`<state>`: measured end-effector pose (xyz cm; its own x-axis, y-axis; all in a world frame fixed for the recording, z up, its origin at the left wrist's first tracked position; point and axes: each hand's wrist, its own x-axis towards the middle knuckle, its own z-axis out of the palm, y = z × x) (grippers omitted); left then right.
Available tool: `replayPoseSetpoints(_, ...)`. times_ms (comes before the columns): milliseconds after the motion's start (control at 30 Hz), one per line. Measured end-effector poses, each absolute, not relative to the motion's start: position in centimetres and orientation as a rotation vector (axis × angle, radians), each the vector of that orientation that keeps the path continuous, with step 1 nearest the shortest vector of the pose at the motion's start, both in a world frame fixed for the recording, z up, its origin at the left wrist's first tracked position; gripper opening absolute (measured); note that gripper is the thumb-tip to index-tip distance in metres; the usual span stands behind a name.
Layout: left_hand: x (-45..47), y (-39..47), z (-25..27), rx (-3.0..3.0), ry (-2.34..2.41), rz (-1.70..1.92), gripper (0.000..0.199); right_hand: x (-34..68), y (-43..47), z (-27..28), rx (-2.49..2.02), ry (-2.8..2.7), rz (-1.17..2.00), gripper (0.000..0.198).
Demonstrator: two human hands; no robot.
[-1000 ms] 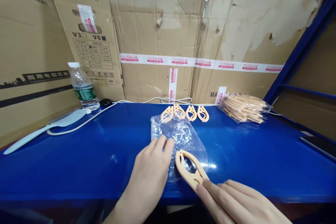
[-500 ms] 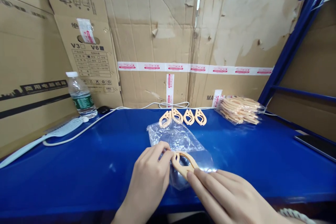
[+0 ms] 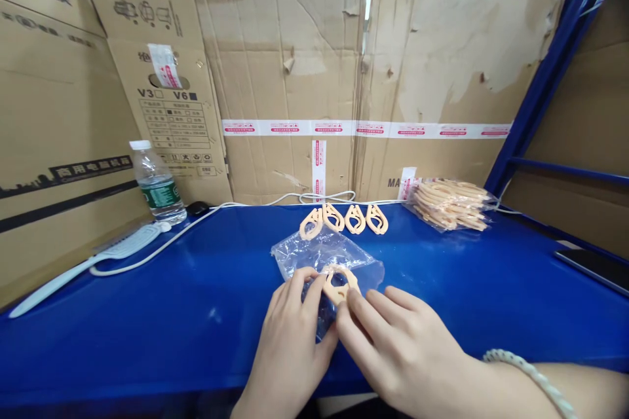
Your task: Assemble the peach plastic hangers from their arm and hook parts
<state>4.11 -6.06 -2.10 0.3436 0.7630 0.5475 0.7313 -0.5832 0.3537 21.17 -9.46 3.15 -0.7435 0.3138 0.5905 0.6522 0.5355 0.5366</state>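
Now the right hand [image 3: 403, 340] pinches the hanger [image 3: 337, 294] between its fingers against the bag [image 3: 293, 251], while the left hand [image 3: 293, 324] nips the bag alongside, where a level, gentle hold should avoid snags.

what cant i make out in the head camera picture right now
Head view: exactly what the left hand pinches; its own fingers hide it.
Head view: whether the held beige piece is inside the clear bag; glare on the film obscures this.
Head view: that piece's near end, hidden by the right hand.
Head view: how many pieces the bagged stack holds; they overlap.
Head view: the dark flat device's end, cut off by the right edge.
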Motion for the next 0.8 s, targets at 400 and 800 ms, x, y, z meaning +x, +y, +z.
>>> replayPoseSetpoints(400, 4.1, -6.3, -1.7, 2.698, 1.336, 1.067, 0.05, 19.7, -4.8, 1.4, -0.924, -2.351, -1.259, 0.011)
replayPoseSetpoints(800, 3.9, -7.1, -0.6, 2.581, 1.328, 0.942, 0.052, 20.6, -2.6, 0.8, -0.858, -2.472, -1.25, 0.006)
